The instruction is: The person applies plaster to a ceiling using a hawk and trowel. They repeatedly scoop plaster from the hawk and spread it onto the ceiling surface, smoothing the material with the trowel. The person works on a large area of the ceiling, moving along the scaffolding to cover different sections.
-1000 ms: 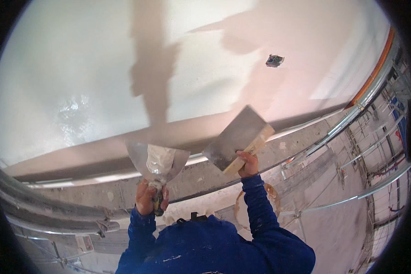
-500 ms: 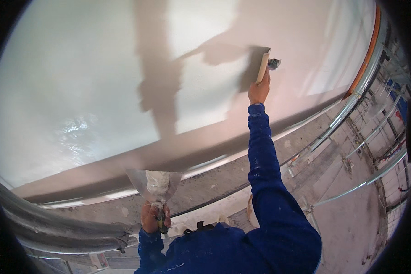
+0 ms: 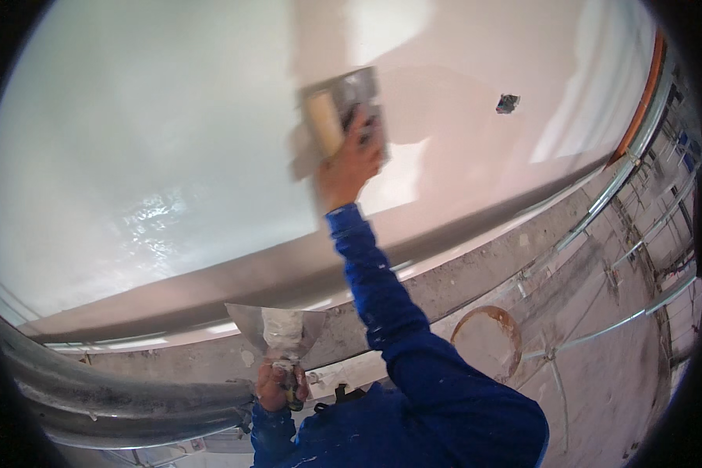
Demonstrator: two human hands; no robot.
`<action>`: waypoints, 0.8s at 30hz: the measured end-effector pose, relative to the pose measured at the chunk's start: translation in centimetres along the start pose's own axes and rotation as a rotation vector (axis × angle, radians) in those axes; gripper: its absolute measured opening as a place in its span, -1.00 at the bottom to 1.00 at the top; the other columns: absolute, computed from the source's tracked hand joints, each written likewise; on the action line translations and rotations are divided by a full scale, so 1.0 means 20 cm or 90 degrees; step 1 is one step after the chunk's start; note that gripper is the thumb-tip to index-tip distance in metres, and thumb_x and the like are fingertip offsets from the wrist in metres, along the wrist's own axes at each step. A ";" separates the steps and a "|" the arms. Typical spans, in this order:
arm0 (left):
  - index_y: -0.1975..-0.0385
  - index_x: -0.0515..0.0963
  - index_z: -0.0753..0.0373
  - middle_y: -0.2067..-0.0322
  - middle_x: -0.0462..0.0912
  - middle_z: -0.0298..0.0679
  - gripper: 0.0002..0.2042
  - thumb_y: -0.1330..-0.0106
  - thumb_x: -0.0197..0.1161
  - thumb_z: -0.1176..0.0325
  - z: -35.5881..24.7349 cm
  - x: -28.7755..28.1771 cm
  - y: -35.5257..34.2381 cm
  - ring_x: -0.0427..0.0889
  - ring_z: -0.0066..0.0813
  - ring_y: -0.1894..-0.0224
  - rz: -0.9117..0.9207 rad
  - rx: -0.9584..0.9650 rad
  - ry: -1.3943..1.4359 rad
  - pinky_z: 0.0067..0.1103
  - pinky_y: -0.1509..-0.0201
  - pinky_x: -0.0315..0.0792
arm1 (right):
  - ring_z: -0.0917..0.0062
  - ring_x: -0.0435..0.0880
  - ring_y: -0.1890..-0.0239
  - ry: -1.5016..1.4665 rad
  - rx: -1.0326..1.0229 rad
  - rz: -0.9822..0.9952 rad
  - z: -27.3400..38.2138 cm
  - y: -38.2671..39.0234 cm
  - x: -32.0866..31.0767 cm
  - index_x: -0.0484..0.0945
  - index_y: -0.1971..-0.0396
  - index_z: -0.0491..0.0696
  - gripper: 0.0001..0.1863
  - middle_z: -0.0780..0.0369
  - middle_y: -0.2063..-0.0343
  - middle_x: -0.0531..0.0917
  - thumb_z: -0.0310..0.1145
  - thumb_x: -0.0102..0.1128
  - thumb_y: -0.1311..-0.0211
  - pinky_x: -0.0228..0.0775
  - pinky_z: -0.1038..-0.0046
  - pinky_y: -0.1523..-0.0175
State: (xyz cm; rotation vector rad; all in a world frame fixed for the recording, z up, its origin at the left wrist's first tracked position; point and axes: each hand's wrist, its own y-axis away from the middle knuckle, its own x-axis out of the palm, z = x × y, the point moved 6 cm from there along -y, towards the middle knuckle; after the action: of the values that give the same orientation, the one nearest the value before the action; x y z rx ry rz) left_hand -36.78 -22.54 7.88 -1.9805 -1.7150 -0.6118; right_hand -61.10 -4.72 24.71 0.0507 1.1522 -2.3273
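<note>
My right hand point(image 3: 345, 173) is wrapped around the handle of a wide plastering trowel point(image 3: 362, 83), its metal blade lying against the pale wall point(image 3: 179, 148). Trowel and fingers are a little smeared by motion. Lower down, close to my body, my left hand point(image 3: 271, 385) grips the handle of a broad putty knife point(image 3: 248, 321). That knife points up, away from the wall's smooth face, and carries a lump of whitish plaster point(image 3: 282, 327) in the middle of its blade. A small dark opening point(image 3: 508, 104) shows in the wall, right of the trowel.
Thick grey pipes point(image 3: 132, 398) run along the lower left. A concrete ledge point(image 3: 476, 269) follows the wall's foot. To the right are an orange strip point(image 3: 642, 101), a metal rail point(image 3: 612, 187), scaffold tubes point(image 3: 616, 320) and a round brown rim point(image 3: 516, 343). Wet shine point(image 3: 156, 222) marks the wall's left.
My right hand has swept the trowel left across the wall, off the dark opening, and the trowel now shows its broad back. The left hand still holds the putty knife. The view has shifted slightly.
</note>
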 end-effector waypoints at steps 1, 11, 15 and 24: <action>0.18 0.21 0.36 0.68 0.40 -0.13 -0.55 -0.17 0.05 0.07 0.02 -0.04 0.00 0.37 -0.41 0.82 0.037 -0.006 -0.004 -0.57 0.82 0.28 | 0.07 0.16 -0.06 0.002 -0.009 0.028 0.06 0.06 0.01 -0.04 -0.21 0.15 -0.07 0.02 -0.10 0.11 -0.62 0.09 0.31 -0.03 0.05 -0.10; 0.10 0.15 0.36 0.64 0.39 -0.13 -0.50 -0.17 0.05 0.07 0.03 0.09 0.00 0.35 -0.40 0.82 0.016 -0.008 -0.016 -0.54 0.82 0.27 | 0.51 0.48 0.33 -0.372 0.016 0.124 -0.55 0.07 -0.37 0.39 0.23 -0.24 -0.58 0.16 0.42 0.53 -0.64 -0.08 0.27 0.30 0.49 0.20; 0.06 0.12 0.33 0.62 0.40 -0.12 -0.51 -0.18 0.04 0.10 0.07 0.13 -0.01 0.35 -0.39 0.81 0.026 -0.002 -0.007 -0.53 0.82 0.29 | 0.38 0.50 0.19 -0.358 0.104 -0.001 -1.09 -0.23 -0.49 0.29 0.07 -0.27 -0.44 0.03 0.30 0.52 -0.68 -0.08 0.28 0.30 0.49 0.11; -0.02 0.04 0.30 0.66 0.38 -0.11 -0.45 -0.18 0.05 0.09 0.17 0.19 -0.03 0.36 -0.38 0.83 -0.040 0.013 0.021 -0.53 0.83 0.29 | 0.25 0.39 0.00 -0.247 -0.070 -0.129 -1.19 -0.67 -0.52 0.26 -0.05 -0.10 -0.32 0.03 0.06 0.41 -0.77 -0.20 0.26 0.17 0.43 -0.09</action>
State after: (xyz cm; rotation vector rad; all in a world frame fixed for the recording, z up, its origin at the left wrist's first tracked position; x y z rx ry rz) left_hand -36.75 -17.49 7.43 -1.8984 -1.7617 -0.6416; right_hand -63.26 24.26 22.16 -0.5569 1.1207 -2.3009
